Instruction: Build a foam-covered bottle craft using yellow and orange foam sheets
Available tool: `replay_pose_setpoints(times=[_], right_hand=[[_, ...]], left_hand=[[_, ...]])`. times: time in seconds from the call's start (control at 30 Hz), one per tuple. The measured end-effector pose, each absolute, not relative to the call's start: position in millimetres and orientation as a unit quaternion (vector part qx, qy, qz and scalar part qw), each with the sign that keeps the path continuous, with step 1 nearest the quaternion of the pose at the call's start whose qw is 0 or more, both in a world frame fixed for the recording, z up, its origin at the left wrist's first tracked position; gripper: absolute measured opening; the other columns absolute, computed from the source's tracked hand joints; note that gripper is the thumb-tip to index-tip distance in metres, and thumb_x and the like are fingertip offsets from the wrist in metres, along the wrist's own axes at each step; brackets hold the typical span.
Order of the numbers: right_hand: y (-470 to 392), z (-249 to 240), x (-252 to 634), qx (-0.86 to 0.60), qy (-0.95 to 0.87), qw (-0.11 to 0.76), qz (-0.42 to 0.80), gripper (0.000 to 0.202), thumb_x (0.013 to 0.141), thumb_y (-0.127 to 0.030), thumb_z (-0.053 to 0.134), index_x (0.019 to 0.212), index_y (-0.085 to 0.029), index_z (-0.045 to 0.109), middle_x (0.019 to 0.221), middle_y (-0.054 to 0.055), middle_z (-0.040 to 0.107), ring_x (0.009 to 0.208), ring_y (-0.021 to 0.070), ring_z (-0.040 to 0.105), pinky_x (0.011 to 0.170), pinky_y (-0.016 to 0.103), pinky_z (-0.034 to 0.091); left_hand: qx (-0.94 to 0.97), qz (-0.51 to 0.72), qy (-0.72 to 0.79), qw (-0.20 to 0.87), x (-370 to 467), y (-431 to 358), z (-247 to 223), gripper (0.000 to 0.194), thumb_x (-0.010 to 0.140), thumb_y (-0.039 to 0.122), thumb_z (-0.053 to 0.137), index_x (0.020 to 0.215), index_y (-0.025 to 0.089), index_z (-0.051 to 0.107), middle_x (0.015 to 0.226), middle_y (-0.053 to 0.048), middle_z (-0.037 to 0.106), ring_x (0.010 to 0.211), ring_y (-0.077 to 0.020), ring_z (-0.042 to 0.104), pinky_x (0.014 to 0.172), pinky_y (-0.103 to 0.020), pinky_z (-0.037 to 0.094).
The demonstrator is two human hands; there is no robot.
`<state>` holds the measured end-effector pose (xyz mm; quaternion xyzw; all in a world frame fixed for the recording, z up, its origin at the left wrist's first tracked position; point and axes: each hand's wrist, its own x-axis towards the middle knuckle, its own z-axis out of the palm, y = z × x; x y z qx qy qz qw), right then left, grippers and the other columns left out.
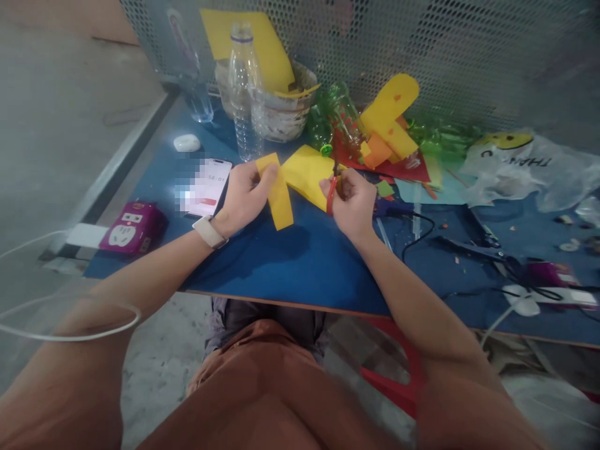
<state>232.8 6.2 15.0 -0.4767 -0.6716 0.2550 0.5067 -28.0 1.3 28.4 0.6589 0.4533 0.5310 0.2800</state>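
Observation:
My left hand (247,192) pinches a strip of yellow paper (282,209) between thumb and fingers, over the blue table. My right hand (355,203) is closed around red-handled scissors (332,195), with their dark blades pointing away from me. Between the hands is a larger piece of yellow paper (307,172), beside the scissors. Whether this piece is joined to the strip, or touched by my right fingers, I cannot tell. Just left of my left hand lies a lit phone (213,181).
A clear plastic bottle (244,94) stands before a stained bucket (284,119). Green bottles (344,115) and yellow paper cutouts (394,115) lie behind my right hand. A purple power adapter (135,228) sits left; cables, tools and a plastic bag (529,165) cover the right side.

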Motion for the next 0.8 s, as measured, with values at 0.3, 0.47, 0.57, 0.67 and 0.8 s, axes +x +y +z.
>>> replay_pose_setpoints(times=[0.3,0.47,0.57,0.67,0.8], right_hand=[[13,10,241,-0.581,-0.773,0.249,0.05,0.032,0.097,-0.021,0.07,0.124,-0.016,0.084,0.121,0.02,0.08,0.111,0.04,0.079,0.104,0.059,0.067],[13,12,239,-0.592,-0.77,0.235,0.047,0.042,0.098,-0.016,0.066,0.136,-0.013,0.083,0.136,0.023,0.081,0.125,0.0426,0.079,0.116,0.061,0.063],[14,13,239,-0.59,-0.769,0.236,0.069,0.037,0.102,-0.022,0.069,0.134,-0.013,0.084,0.136,0.024,0.082,0.128,0.0438,0.079,0.118,0.061,0.063],[14,13,239,-0.57,-0.769,0.278,0.076,0.028,0.102,-0.026,0.072,0.126,-0.018,0.084,0.133,0.022,0.083,0.127,0.0433,0.078,0.118,0.063,0.062],[7,14,231,-0.465,-0.776,0.384,0.182,0.031,0.102,-0.048,0.082,0.119,-0.023,0.083,0.124,0.016,0.085,0.118,0.0361,0.079,0.11,0.057,0.065]], left_hand=[[0.76,0.371,0.477,0.24,-26,3,28,0.05,0.112,0.039,0.063,0.069,0.023,0.042,0.064,0.002,0.047,0.06,-0.0133,0.036,0.061,-0.035,0.027],[0.782,0.285,0.527,0.171,-25,4,30,0.044,0.114,0.038,0.065,0.076,0.024,0.047,0.066,0.0,0.052,0.058,-0.0156,0.04,0.063,-0.037,0.027],[0.786,0.268,0.535,0.154,-27,9,27,0.025,0.113,0.033,0.066,0.092,0.022,0.064,0.071,-0.001,0.058,0.063,-0.0184,0.049,0.066,-0.036,0.035],[0.789,0.294,0.517,0.154,-31,16,20,0.021,0.111,0.032,0.067,0.092,0.022,0.065,0.069,0.0,0.056,0.061,-0.0182,0.048,0.065,-0.035,0.035],[0.788,0.376,0.453,0.18,-32,18,17,0.026,0.108,0.034,0.071,0.087,0.023,0.06,0.069,0.002,0.057,0.058,-0.0157,0.046,0.062,-0.033,0.034]])
